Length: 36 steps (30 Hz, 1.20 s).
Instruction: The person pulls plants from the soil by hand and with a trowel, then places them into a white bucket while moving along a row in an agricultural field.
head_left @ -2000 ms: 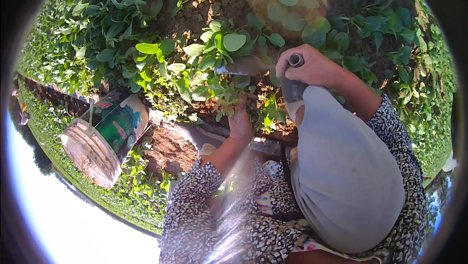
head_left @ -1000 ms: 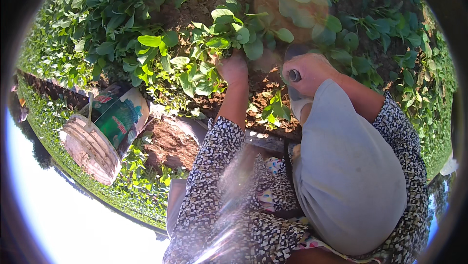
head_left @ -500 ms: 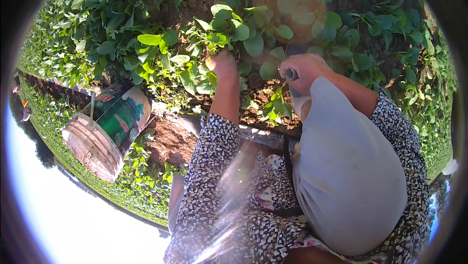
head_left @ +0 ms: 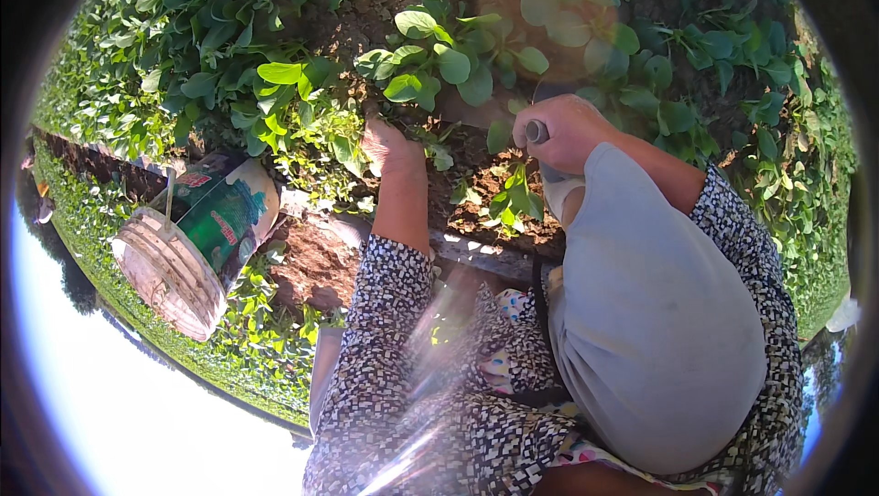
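Note:
My left hand (head_left: pixel 394 146) is low among the green leafy plants, beside a patch of small bright leaves (head_left: pixel 320 134). Its fingertips are hidden or blurred, so whether it holds any leaves is unclear. Just beyond it a broad-leaved plant (head_left: pixel 426 61) stands in the soil. To the right, my right hand (head_left: pixel 569 133) is closed around the handle (head_left: pixel 537 132) of a tool, whose round grey end points toward me. The tool's working end is mostly lost among leaves and shade. A small leafy plant (head_left: pixel 517 199) grows between my hands, nearer to me.
A dirty bucket (head_left: pixel 215 221) with a green label lies tipped at the left, its whitish base toward me. Bare brown soil (head_left: pixel 320 263) lies next to it. Dense leafy crops (head_left: pixel 201 48) fill the far left. A grey cloth (head_left: pixel 655 322) covers much of the lower right.
My left hand has moved left and slightly nearer to me, away from the broad-leaved plant. Leaves that were around it have shifted left. My right hand, still on the handle, has moved slightly left.

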Tool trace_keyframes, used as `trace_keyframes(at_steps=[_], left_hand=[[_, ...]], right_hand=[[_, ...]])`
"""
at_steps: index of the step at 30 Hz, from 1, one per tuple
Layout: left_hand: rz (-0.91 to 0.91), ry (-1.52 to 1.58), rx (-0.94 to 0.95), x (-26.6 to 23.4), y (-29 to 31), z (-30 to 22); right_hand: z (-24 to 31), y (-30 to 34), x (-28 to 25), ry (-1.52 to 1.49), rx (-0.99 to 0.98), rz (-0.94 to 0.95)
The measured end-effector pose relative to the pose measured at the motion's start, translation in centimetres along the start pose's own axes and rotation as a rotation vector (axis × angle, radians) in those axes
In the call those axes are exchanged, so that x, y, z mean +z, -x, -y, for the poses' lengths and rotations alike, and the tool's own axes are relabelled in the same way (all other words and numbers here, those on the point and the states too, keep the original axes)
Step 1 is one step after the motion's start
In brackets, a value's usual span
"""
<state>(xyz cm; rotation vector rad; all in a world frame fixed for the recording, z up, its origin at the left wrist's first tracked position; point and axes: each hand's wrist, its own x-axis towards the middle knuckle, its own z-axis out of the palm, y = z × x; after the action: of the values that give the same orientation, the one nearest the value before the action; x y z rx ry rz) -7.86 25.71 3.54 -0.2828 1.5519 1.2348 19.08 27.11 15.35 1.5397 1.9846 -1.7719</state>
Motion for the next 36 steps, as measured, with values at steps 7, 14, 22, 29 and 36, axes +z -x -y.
trace_keyframes(at_steps=[7,14,22,29,36], left_hand=[[0.131,0.105,0.045,-0.5,1.6,-0.6],[-0.051,-0.336,0.085,-1.0,1.8,-1.1],[0.052,-1.313,0.305,5.2,0.0,-2.0],[0.232,-0.541,-0.012,4.0,2.6,-5.6],[0.308,0.065,0.269,0.4,4.3,-8.0]], right_hand=[[0.0,-0.9,-3.0,-0.471,-0.183,-0.264],[-1.2,0.7,-3.2,-0.373,-0.147,-0.363],[-1.0,4.2,-2.6,-0.255,-0.198,-0.195],[-1.3,4.8,-3.3,-0.164,-0.235,0.054],[-1.9,3.2,-1.7,-0.017,-0.175,0.026]])
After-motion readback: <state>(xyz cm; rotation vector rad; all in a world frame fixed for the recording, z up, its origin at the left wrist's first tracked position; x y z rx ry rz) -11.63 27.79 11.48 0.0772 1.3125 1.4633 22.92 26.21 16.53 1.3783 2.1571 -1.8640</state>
